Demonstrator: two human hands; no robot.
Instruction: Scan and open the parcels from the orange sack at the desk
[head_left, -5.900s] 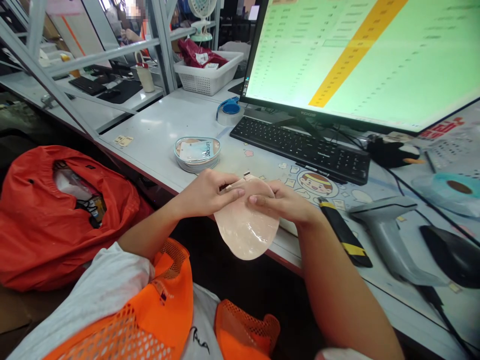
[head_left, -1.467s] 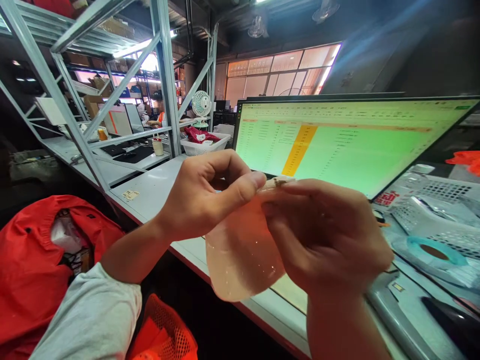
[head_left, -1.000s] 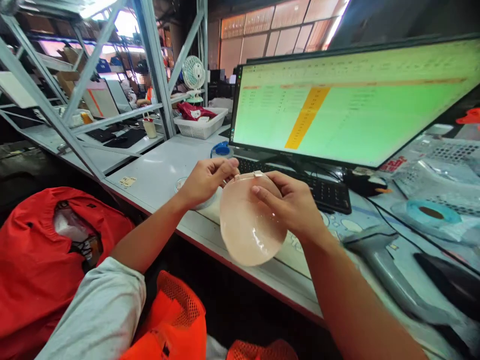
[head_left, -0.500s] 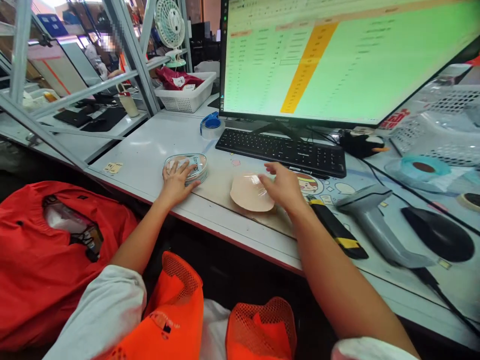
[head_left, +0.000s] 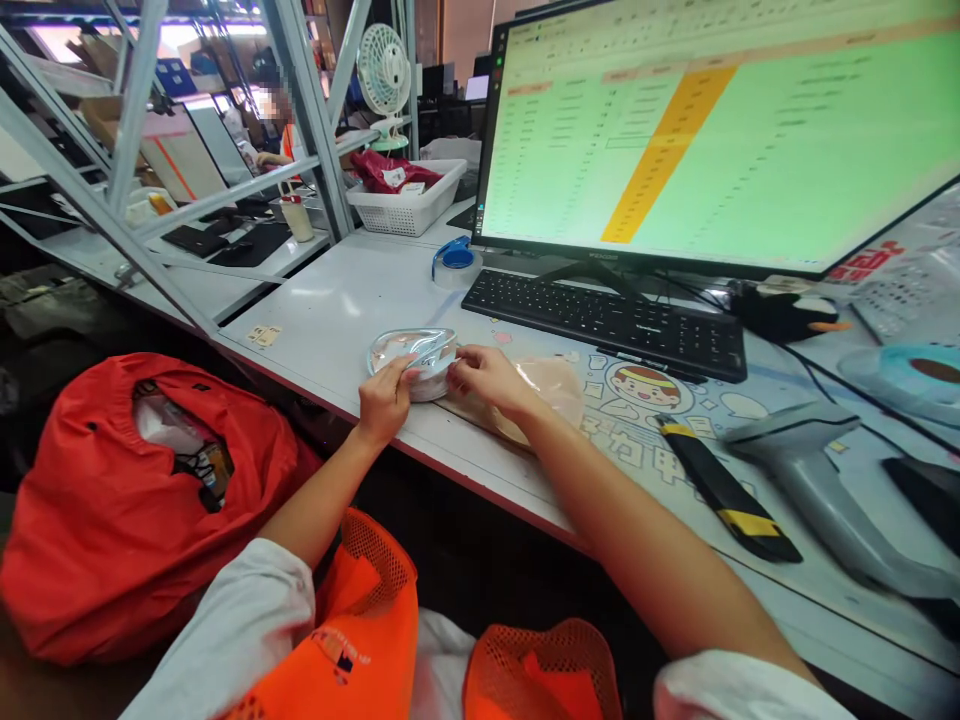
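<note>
A small clear, rounded zip case lies on the desk near its front edge, with pale contents showing through. My left hand is closed on its front edge, thumb and fingers pinched together. At the case's right side, my right hand has its fingers bent and pinched against the rim; what exactly lies between the fingertips is hidden. Partly behind my right wrist rests a beige rounded pad in shiny clear wrap.
A keyboard and monitor stand behind. To the right are a black-and-yellow utility knife and a grey barcode scanner. Blue tape dispenser sits further back. A red bag is at the left, below the desk.
My right hand has left the beige pad and moved left to the case. My left hand, earlier spread flat over the case, now pinches its front edge. The view has shifted left.
</note>
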